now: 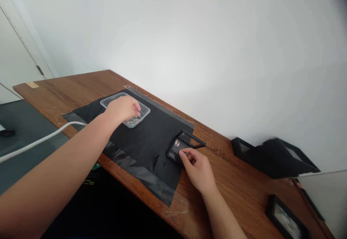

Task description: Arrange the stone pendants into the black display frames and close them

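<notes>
My left hand (pixel 123 108) reaches into a clear plastic tray (pixel 108 100) of small coloured stones, fingers curled down onto them; what they pinch is hidden. My right hand (pixel 197 166) rests with its fingertips pressed on the near edge of an open black display case (pixel 176 148) that holds a few small stones; its lid (pixel 193 139) is hinged up behind. Both tray and case sit on a black cloth (pixel 146 141) on the wooden table (pixel 235 185).
Several stacked black cases (pixel 273 156) lean by the white wall at right. A closed framed case (pixel 287 219) lies near the table's right front corner. A white cable (pixel 35 143) runs off the table's left edge. Plastic film (pixel 130 166) edges the cloth.
</notes>
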A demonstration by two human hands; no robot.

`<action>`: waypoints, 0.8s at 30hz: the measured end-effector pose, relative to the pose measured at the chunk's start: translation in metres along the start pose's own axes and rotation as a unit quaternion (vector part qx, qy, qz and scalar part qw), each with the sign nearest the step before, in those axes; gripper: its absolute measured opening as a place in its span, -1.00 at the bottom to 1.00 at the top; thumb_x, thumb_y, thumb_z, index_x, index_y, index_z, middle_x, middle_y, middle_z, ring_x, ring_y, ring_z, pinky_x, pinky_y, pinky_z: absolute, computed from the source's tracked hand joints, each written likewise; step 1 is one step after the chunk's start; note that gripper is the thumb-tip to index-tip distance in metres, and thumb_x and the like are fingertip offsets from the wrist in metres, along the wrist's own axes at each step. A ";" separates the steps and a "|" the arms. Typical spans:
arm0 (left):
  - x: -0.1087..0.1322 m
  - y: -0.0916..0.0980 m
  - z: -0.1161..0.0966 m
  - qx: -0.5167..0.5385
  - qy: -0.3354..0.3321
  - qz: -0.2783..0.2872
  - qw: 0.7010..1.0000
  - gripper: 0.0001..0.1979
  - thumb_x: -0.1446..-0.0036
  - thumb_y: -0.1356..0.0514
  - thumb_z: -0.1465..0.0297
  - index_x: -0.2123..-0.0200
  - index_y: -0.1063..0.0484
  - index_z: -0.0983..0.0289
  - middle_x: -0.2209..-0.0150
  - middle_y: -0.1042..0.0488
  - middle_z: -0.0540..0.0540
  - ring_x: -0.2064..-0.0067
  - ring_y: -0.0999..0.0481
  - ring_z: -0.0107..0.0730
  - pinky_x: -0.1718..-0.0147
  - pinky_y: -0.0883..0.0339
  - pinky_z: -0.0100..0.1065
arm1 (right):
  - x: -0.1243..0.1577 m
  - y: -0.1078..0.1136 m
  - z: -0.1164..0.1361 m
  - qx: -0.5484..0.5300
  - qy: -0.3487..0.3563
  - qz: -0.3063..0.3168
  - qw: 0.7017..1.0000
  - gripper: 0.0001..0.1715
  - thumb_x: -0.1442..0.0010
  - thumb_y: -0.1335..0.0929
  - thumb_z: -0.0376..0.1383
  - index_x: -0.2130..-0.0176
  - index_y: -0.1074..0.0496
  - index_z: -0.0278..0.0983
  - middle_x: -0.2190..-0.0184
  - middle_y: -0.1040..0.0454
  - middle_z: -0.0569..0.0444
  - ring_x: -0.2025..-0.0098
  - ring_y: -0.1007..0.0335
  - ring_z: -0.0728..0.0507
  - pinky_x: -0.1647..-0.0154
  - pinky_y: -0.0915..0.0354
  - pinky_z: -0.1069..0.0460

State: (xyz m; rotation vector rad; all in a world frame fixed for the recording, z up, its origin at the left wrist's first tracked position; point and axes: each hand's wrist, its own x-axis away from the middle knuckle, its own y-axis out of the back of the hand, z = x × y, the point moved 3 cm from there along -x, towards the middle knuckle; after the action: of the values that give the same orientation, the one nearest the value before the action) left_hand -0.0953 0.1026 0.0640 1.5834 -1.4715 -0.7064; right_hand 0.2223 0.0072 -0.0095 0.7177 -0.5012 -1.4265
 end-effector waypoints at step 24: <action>0.086 -0.103 -0.067 0.658 -0.165 0.225 0.699 -0.21 -0.15 -0.40 0.34 -0.39 -0.19 0.24 -0.18 -0.50 0.33 -0.09 -0.61 -0.05 0.02 -0.55 -0.20 | 0.013 -0.004 0.026 -0.018 0.127 -0.065 0.990 -0.70 -0.30 -0.38 -0.13 0.05 -0.54 -0.22 0.48 -0.36 0.14 0.46 -0.27 -0.04 0.45 -0.22 0.07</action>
State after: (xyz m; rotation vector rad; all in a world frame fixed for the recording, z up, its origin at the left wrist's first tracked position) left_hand 0.0263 0.0275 0.0200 1.8867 -2.8240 0.6267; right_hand 0.2026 -0.0094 0.0041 0.9020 -0.2322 -1.4362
